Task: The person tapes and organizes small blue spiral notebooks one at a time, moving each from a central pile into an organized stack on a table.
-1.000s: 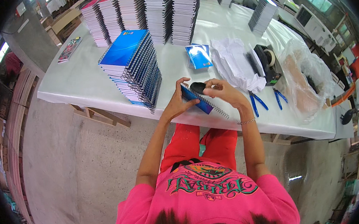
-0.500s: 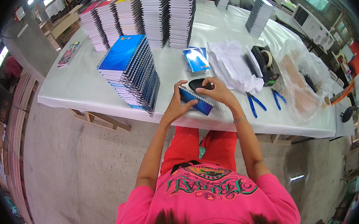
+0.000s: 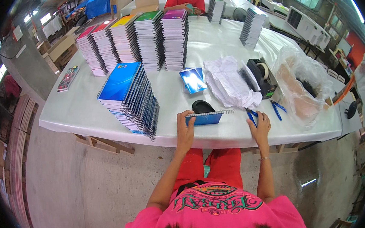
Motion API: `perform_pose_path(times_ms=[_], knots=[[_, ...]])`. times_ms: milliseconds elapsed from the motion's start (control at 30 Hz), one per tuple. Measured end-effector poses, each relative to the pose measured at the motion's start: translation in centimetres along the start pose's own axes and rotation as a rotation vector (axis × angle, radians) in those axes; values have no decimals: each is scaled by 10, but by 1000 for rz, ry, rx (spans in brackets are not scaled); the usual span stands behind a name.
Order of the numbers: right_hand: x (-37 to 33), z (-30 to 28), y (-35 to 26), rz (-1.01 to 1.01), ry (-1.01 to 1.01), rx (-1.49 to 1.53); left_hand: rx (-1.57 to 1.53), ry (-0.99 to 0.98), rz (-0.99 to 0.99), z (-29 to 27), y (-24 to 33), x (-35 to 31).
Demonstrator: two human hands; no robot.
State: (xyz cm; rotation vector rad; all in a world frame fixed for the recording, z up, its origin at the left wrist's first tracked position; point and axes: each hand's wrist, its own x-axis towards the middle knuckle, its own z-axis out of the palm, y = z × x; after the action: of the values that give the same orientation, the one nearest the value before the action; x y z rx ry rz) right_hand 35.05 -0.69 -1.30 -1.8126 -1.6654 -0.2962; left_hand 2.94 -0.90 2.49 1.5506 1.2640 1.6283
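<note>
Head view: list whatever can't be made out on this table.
All in the head view:
Blue notebook: left end, covered by the left hand.
Pliers at the right hand: part of the handles, and grip firmness, hidden by that hand.
Black round object: near edge, behind the notebook.
Plastic bag: contents, obscured by crinkled film.

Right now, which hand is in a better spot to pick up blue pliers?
Probably the right hand: it's right at the nearer pliers, fingers by the handles. The left hand is busy holding the notebook by its left end.
</note>
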Motion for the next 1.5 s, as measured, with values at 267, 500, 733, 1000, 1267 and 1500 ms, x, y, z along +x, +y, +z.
perform_pose_path(times_ms=[267, 500, 733, 1000, 1267, 1500], knots=[[-5, -21, -41, 255, 13, 494, 87, -70, 100, -16, 4, 6], [-29, -46, -157, 166, -230, 894, -6, -100, -63, -22, 1, 2], [-42, -45, -207, -50, -272, 842, -144, -85, -184, -21, 9, -3], [-46, -42, -215, -89, -255, 737, -166, -99, -207, -20, 15, -4], [-46, -36, -217, -112, -213, 711, -100, -88, -169, -22, 23, -8], [-50, -40, -217, -67, -263, 753, -55, -101, -151, -23, 29, -10]])
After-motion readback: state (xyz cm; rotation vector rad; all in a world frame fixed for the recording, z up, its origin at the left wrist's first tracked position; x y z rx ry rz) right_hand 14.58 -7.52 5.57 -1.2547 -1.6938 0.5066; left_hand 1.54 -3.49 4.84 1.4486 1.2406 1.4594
